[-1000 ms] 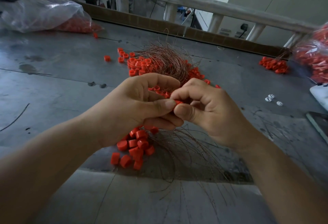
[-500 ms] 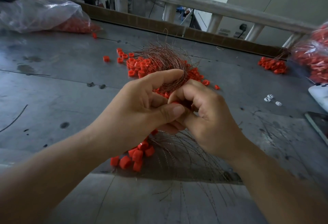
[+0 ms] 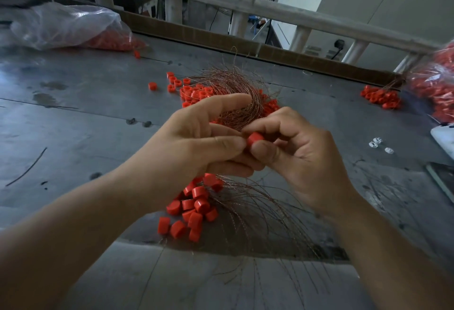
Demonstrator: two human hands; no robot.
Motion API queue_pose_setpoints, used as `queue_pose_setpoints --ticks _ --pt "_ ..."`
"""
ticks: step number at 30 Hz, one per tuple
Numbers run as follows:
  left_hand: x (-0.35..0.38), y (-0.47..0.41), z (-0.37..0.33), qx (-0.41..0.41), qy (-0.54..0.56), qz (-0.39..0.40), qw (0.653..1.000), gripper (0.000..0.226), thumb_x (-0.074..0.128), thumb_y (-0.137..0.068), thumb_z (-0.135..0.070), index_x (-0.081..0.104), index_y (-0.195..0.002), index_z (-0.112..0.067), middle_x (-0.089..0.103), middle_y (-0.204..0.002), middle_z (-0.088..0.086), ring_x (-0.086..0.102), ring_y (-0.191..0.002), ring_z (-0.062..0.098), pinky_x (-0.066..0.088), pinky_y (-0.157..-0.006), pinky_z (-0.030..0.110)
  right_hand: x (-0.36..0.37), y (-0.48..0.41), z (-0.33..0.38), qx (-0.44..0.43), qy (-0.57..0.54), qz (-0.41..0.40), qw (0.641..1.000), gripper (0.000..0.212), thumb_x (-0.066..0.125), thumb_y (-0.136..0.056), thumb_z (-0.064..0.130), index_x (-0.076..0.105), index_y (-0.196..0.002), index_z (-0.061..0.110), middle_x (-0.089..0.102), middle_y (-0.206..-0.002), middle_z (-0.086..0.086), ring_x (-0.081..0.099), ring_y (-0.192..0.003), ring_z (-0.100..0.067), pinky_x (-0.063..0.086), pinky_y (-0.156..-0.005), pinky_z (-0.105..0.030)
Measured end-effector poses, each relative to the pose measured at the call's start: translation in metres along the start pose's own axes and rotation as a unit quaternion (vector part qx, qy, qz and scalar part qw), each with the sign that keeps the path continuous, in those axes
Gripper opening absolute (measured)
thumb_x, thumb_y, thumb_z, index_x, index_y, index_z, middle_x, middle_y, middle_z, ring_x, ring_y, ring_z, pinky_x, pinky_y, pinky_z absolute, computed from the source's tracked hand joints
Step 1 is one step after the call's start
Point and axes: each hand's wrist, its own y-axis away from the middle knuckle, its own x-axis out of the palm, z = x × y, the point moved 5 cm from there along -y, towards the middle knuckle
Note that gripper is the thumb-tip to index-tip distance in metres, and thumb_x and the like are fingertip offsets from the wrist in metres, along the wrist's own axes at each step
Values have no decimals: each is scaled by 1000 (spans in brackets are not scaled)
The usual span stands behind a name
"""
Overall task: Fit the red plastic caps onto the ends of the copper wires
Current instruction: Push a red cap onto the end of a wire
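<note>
My right hand (image 3: pixel 302 152) pinches a red plastic cap (image 3: pixel 255 138) between thumb and forefinger at mid-frame. My left hand (image 3: pixel 194 142) meets it from the left, thumb tip against the cap, forefinger stretched out above; the wire it seems to pinch is too thin to make out there. Behind the hands lies a tangled bundle of copper wires (image 3: pixel 233 93) among loose red caps (image 3: pixel 196 93). Below the hands, capped wires (image 3: pixel 258 213) fan out to the right, their red caps (image 3: pixel 191 209) clustered together.
The grey metal table (image 3: pixel 73 113) carries a clear bag of red caps (image 3: pixel 73 29) at the far left and another bag (image 3: pixel 439 88) at the right edge. A small capped pile (image 3: pixel 379 97) and white clips (image 3: pixel 375 142) lie at the right. A railing (image 3: pixel 245 4) runs behind.
The hands have drawn slightly apart, so the red cap now shows between my right thumb and forefinger. My left forefinger has straightened out above it.
</note>
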Motion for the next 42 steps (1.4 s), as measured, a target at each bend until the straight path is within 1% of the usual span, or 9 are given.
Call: queue_pose_setpoints --ticks 2,11,14,19,24,28,35,39,42 --pt "-3 -2 1 0 -6 -16 1000 54 71 -69 -11 50 -118 -21 72 -76 11 71 -72 23 55 -61 23 0 0 0 3 -17 10 1000 17 59 -74 32 60 -91 30 55 -84 10 56 -79 -3 49 -63 -23" --pt "-5 -3 1 -6 -23 -26 999 56 60 -63 -14 50 -118 -21 72 -71 9 71 -68 19 54 -58 21 0 0 -5 30 -31 44 998 28 59 -73 39 60 -101 36 57 -88 16 58 -82 -9 52 -72 -30" --pt "-2 -2 2 -10 -30 -20 999 52 60 -64 -15 50 -115 -23 72 -72 10 71 -68 19 54 -57 20 2 0 -1 10 3 29 1000 15 57 -79 40 65 -89 32 57 -84 13 57 -80 -4 49 -68 -22" --pt "4 0 4 -12 -71 6 997 63 67 -65 -41 47 -123 -25 72 -78 7 71 -69 22 54 -59 23 6 1 4 -16 106 22 994 18 45 -84 45 53 -79 30 50 -77 12 51 -72 -2 42 -62 -14" --pt "4 -1 10 4 -204 -3 979 56 67 -64 -53 48 -115 -40 66 -78 -3 68 -64 18 54 -56 27 14 5 0 -26 156 53 986 9 53 -85 10 57 -77 10 49 -79 4 48 -73 -3 38 -65 -11" --pt "2 -1 10 10 -212 3 977 52 63 -65 -47 47 -115 -43 66 -77 -2 67 -62 15 52 -55 24 17 5 2 -15 156 55 986 11 50 -84 10 57 -77 6 50 -81 1 49 -73 -10 41 -63 -17" --pt "3 2 5 42 -179 -24 983 46 65 -70 -27 54 -113 -36 67 -71 10 66 -61 22 52 -54 24 21 5 7 -14 152 35 988 10 49 -82 7 54 -73 9 45 -78 13 50 -67 -7 45 -58 -24" --pt "5 2 2 34 -137 -23 990 44 71 -70 -26 56 -111 -32 67 -70 13 65 -58 22 51 -52 24 18 4 8 -1 128 34 991 9 53 -81 8 55 -73 11 50 -77 11 53 -68 -6 45 -59 -19" --pt "5 0 1 -1 -93 -8 996 44 73 -65 -33 57 -105 -22 68 -68 7 66 -57 18 51 -51 21 12 3 7 33 94 19 995 9 59 -80 22 57 -71 22 51 -72 11 52 -67 -2 40 -57 -11"
